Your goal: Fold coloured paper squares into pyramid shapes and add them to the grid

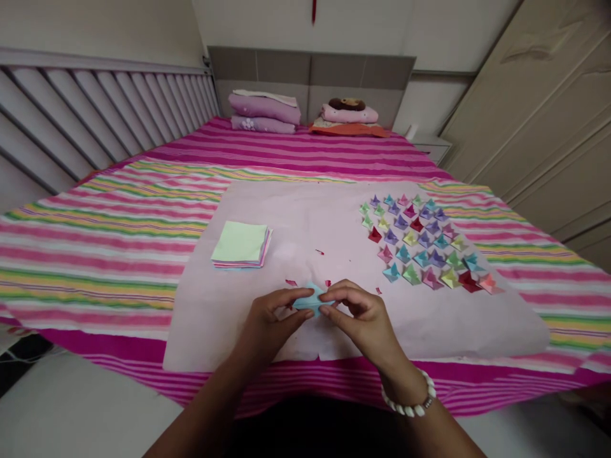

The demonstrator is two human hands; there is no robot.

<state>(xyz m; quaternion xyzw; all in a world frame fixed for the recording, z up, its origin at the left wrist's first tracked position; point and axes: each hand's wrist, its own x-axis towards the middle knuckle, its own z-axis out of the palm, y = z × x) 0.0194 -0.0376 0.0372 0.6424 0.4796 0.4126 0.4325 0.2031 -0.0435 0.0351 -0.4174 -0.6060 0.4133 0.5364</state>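
Paper (312, 300), lt. blue, prob. part-folded, clamped betw. fingers of L hand (268, 318) & R hand (371, 323), near front edge of pale sheet (429, 324) on bed (119, 245). Done, apparently: many small folded shapes (424, 240), multicol., in rough rows, R side. Remaining, prob.: stack of sq. sheets (241, 242), L side. No containers seen in use.

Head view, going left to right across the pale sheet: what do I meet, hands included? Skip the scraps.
Square paper stack with a pale green top → left hand → light-blue folded paper held between both hands → right hand → group of multicoloured folded paper shapes.
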